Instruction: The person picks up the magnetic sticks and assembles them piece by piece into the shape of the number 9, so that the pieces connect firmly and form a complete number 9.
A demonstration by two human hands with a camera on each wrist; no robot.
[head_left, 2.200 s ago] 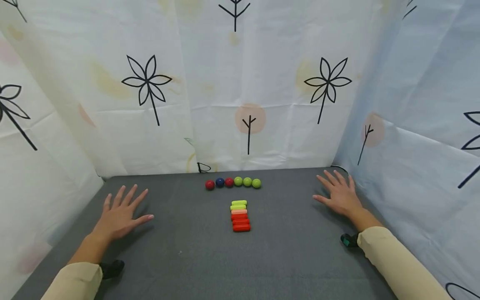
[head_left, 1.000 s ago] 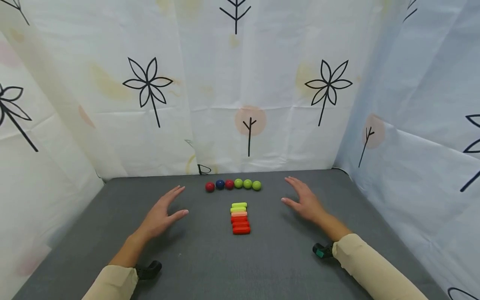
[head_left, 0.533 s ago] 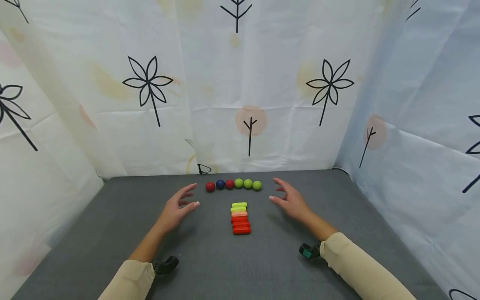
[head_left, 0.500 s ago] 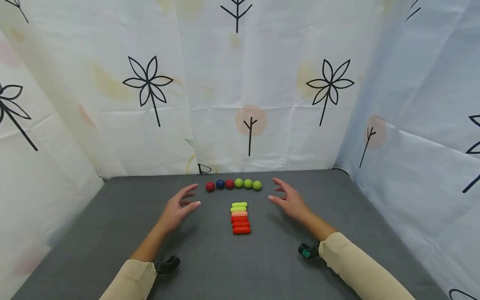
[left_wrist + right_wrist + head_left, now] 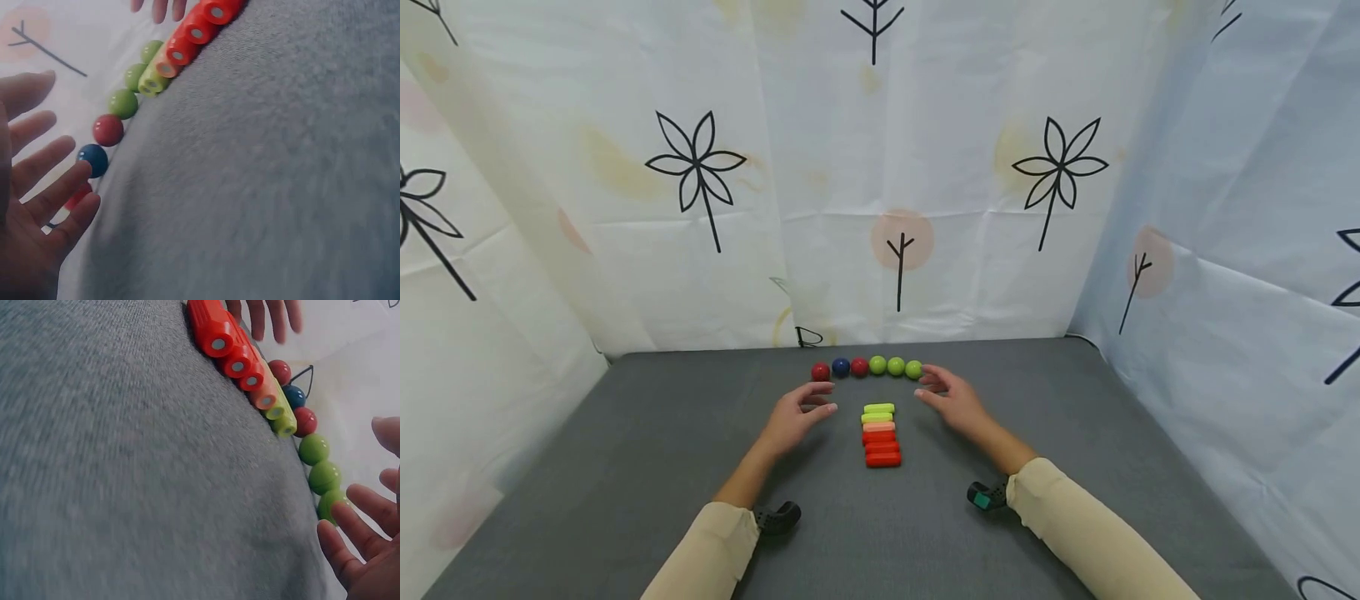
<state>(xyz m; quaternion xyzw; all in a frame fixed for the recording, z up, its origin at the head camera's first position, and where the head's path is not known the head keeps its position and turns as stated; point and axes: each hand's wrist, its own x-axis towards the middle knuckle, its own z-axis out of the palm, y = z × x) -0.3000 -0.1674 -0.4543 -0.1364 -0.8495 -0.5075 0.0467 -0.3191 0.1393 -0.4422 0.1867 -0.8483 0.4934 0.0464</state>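
My left hand (image 5: pixel 793 417) hovers over the table with relaxed fingers, its fingertips just in front of the leftmost red ball (image 5: pixel 820 371). Across from it, my right hand (image 5: pixel 955 404) is held with loosely bent fingers close to the rightmost green ball (image 5: pixel 913 370). Neither hand holds anything. The balls form one row: red, a blue ball (image 5: pixel 841 367), red, then three green. Between the hands lies a stack-like column of short plastic rods: yellow-green rods (image 5: pixel 878 408) at the far end, a pink rod (image 5: pixel 878 427), then red rods (image 5: pixel 882 459). Round silvery ends show on the rods (image 5: pixel 218 344) in the right wrist view.
A grey cloth-covered table (image 5: pixel 880 533) lies beneath everything. White curtains (image 5: pixel 820 167) printed with black plants close it off at the back and both sides. A black band with a camera sits on each wrist.
Both hands have moved inward from the table's sides toward the row of balls, and their spread fingers have relaxed into a looser bend. The balls and rods have stayed in place.
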